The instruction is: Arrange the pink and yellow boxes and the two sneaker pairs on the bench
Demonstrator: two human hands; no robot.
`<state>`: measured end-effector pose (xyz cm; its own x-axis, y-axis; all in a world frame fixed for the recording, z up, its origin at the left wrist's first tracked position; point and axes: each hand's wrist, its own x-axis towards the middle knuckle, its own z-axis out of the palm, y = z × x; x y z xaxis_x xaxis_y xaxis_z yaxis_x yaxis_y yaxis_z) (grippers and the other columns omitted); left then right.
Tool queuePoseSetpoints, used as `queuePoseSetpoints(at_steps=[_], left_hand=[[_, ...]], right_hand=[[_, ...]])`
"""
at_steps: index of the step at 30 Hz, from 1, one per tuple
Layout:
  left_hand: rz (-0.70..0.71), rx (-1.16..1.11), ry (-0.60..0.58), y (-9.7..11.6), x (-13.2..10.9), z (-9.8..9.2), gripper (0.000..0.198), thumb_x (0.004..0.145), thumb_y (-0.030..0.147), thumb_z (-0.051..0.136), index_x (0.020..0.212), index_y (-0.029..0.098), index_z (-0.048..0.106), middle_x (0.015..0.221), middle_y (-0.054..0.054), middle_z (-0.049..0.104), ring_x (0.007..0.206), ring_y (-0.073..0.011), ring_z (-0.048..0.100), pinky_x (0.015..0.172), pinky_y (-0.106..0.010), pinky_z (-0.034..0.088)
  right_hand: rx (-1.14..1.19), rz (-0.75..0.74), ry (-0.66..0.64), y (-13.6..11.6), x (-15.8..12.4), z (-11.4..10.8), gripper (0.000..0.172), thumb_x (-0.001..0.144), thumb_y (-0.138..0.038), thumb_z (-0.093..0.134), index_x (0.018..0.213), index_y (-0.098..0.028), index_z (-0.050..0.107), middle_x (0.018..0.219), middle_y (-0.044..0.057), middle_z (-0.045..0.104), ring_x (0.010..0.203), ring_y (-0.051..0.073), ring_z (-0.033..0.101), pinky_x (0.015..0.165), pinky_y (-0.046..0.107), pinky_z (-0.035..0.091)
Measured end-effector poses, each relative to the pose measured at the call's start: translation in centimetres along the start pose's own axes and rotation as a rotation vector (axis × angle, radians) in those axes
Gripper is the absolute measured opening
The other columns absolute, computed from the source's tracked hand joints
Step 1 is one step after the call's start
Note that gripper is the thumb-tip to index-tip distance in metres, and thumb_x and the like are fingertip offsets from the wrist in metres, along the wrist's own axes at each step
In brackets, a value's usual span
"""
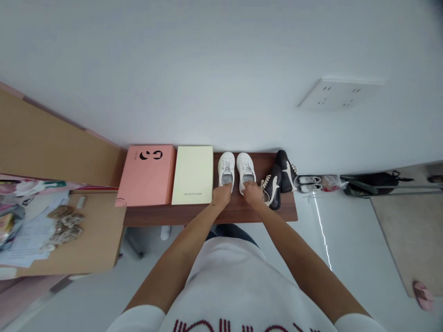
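Two white sneakers stand side by side on a dark wooden shelf top (200, 215), toes toward the wall. My left hand (222, 194) is closed on the heel of the left white sneaker (226, 165). At the heel of the right white sneaker (245, 166), my right hand (252, 192) has its fingers closed as well. Just right of that hand lie a black sneaker (274, 184) with a cream stripe and its mate (285, 170), set at an angle and touching each other. Both hands hide the white heels.
Left on the shelf sit a cream box (193, 175) and a pink box (148, 177). A desk (97, 230) with papers and scrunchies adjoins at left. More white shoes (310, 184) and a black bag (377, 182) line the wall at right. A socket plate (341, 94) is on the wall.
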<state>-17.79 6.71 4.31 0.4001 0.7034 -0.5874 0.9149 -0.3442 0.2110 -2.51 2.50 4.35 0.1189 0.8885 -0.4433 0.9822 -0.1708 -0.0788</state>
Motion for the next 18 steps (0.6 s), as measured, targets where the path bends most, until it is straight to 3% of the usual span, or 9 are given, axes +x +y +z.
queuePoseSetpoints(at_steps=[11, 18], left_hand=[[-0.003, 0.001, 0.028, -0.7, 1.0, 0.8, 0.037, 0.101, 0.016, 0.036, 0.134, 0.018, 0.053, 0.12, -0.016, 0.071, 0.11, -0.0288, 0.07, 0.091, -0.039, 0.051], [-0.019, -0.028, 0.03, -0.6, -0.1, 0.7, 0.036, 0.101, 0.023, 0.041, 0.134, 0.016, 0.054, 0.124, -0.017, 0.069, 0.112, -0.0314, 0.069, 0.092, -0.04, 0.051]], right_hand=[[0.023, -0.02, 0.029, -0.5, 0.5, 0.8, 0.022, 0.1, -0.025, 0.053, 0.113, -0.017, 0.068, 0.123, 0.015, 0.066, 0.115, 0.025, 0.06, 0.089, 0.031, 0.048], [0.1, -0.01, 0.071, -0.6, 0.0, 1.6, 0.024, 0.1, -0.027, 0.052, 0.118, -0.021, 0.067, 0.127, 0.012, 0.063, 0.114, 0.025, 0.058, 0.09, 0.031, 0.046]])
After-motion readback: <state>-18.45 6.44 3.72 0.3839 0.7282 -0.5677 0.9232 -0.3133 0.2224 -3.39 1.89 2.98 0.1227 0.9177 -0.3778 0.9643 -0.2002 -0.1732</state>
